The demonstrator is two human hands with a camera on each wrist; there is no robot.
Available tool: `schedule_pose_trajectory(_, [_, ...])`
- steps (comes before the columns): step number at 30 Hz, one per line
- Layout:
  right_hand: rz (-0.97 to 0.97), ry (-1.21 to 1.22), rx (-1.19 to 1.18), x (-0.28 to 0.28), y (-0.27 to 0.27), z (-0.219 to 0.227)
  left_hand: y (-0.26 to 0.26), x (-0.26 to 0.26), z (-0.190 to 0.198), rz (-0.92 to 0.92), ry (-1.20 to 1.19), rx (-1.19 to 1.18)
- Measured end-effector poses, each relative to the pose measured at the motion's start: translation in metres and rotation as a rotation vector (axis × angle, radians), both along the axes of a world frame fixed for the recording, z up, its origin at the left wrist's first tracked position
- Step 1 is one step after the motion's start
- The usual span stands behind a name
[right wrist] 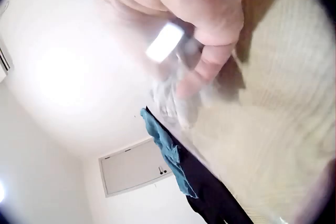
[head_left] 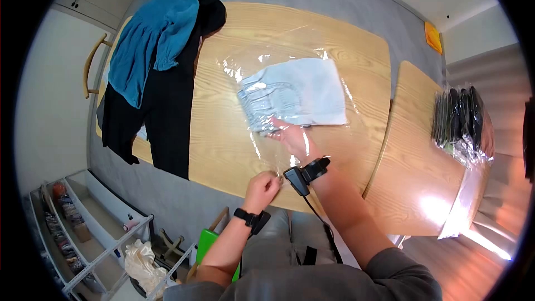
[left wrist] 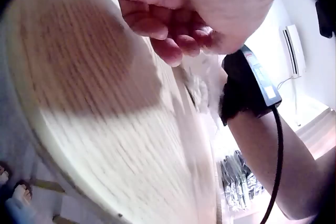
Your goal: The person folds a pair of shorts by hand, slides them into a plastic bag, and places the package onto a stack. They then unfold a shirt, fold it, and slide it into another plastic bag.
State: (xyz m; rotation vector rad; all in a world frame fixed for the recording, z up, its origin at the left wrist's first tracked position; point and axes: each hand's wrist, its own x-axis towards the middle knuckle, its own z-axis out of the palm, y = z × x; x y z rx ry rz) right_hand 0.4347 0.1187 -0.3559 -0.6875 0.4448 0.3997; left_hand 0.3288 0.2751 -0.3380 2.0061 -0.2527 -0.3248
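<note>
A folded light blue garment (head_left: 312, 92) with a gathered waistband lies in a clear plastic bag (head_left: 356, 117) on the wooden table. My right hand (head_left: 295, 140) is at the garment's lower left corner, thumb and fingers curled round it; whether plastic lies between cannot be told. The right wrist view shows this hand (right wrist: 178, 14) pinching blurred, pale material (right wrist: 176, 100). Nearer the table's front edge, my left hand (head_left: 262, 191) has curled fingers at the bag's near edge and seems to pinch it. In the left wrist view, the left hand's fingers (left wrist: 167, 50) are bent inward above the tabletop.
A teal top (head_left: 153, 39) and black clothing (head_left: 170, 117) lie along the table's left side. Dark packed garments (head_left: 460, 120) stand on a second table (head_left: 415, 150) at the right. A shelf rack (head_left: 100, 245) and pale cloth (head_left: 145, 265) are at the lower left.
</note>
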Motion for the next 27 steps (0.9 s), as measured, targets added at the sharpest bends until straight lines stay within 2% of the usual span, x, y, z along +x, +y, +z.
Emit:
schedule_pose_trajectory(1, [0.002, -0.009, -0.001, 0.007, -0.001, 0.002, 0.004, -0.001, -0.001, 0.002, -0.009, -0.001])
schedule_pose_trajectory(3, [0.270, 0.050, -0.109, 0.018, -0.001, 0.007, 0.011, -0.003, -0.005, -0.024, -0.032, 0.024])
schedule_pose_trajectory(4, [0.262, 0.021, -0.081, 0.021, 0.001, 0.011, 0.012, -0.006, -0.008, 0.067, 0.006, -0.020])
schedule_pose_trajectory(7, [0.236, -0.014, -0.033, 0.010, -0.005, 0.032, 0.018, -0.011, -0.002, 0.171, 0.034, -0.024])
schedule_pose_trajectory(8, [0.241, -0.010, -0.031, -0.001, -0.010, 0.034, 0.019, -0.019, 0.005, 0.263, 0.139, 0.053])
schedule_pose_trajectory(9, [0.151, -0.030, 0.035, -0.015, -0.020, 0.036, 0.016, -0.021, 0.018, 0.268, 0.141, 0.052])
schedule_pose_trajectory(10, [0.058, -0.049, 0.100, -0.022, -0.030, 0.036, 0.008, -0.024, 0.035, 0.157, -0.192, 0.066])
schedule_pose_trajectory(11, [0.061, -0.044, 0.098, -0.023, -0.036, 0.029, -0.001, -0.027, 0.044, 0.041, -0.519, 0.079])
schedule_pose_trajectory(13, [0.041, 0.013, -0.040, -0.021, -0.045, 0.008, -0.031, -0.037, 0.047, -0.169, -0.375, 0.053])
schedule_pose_trajectory(14, [0.045, 0.013, 0.059, -0.017, -0.050, 0.001, -0.044, -0.038, 0.045, -0.266, -0.324, 0.144])
schedule_pose_trajectory(15, [0.049, 0.010, 0.058, -0.015, -0.050, 0.005, -0.056, -0.038, 0.039, -0.263, -0.327, 0.144])
schedule_pose_trajectory(17, [0.047, 0.000, 0.110, -0.011, -0.049, 0.019, -0.074, -0.037, 0.023, -0.272, -0.318, 0.393])
schedule_pose_trajectory(18, [0.052, 0.002, 0.107, -0.013, -0.047, 0.024, -0.080, -0.035, 0.019, -0.267, -0.315, 0.390])
schedule_pose_trajectory(20, [-0.075, -0.228, 0.010, -0.019, -0.036, 0.036, -0.086, -0.029, 0.010, -0.281, -0.273, 0.625])
schedule_pose_trajectory(21, [-0.068, -0.228, 0.008, -0.017, -0.031, 0.042, -0.084, -0.030, 0.005, -0.274, -0.272, 0.623])
schedule_pose_trajectory(23, [-0.153, 0.017, -0.014, -0.011, -0.021, 0.050, -0.077, -0.033, -0.005, -0.311, -0.239, 0.603])
schedule_pose_trajectory(24, [-0.149, 0.017, -0.015, -0.006, -0.018, 0.040, -0.074, -0.037, -0.009, -0.308, -0.238, 0.603])
schedule_pose_trajectory(26, [-0.165, 0.325, 0.095, 0.004, -0.011, 0.013, -0.068, -0.048, -0.012, -0.313, -0.028, 0.325])
schedule_pose_trajectory(27, [-0.160, 0.324, 0.096, 0.005, -0.003, 0.012, -0.064, -0.051, -0.007, -0.308, -0.028, 0.326])
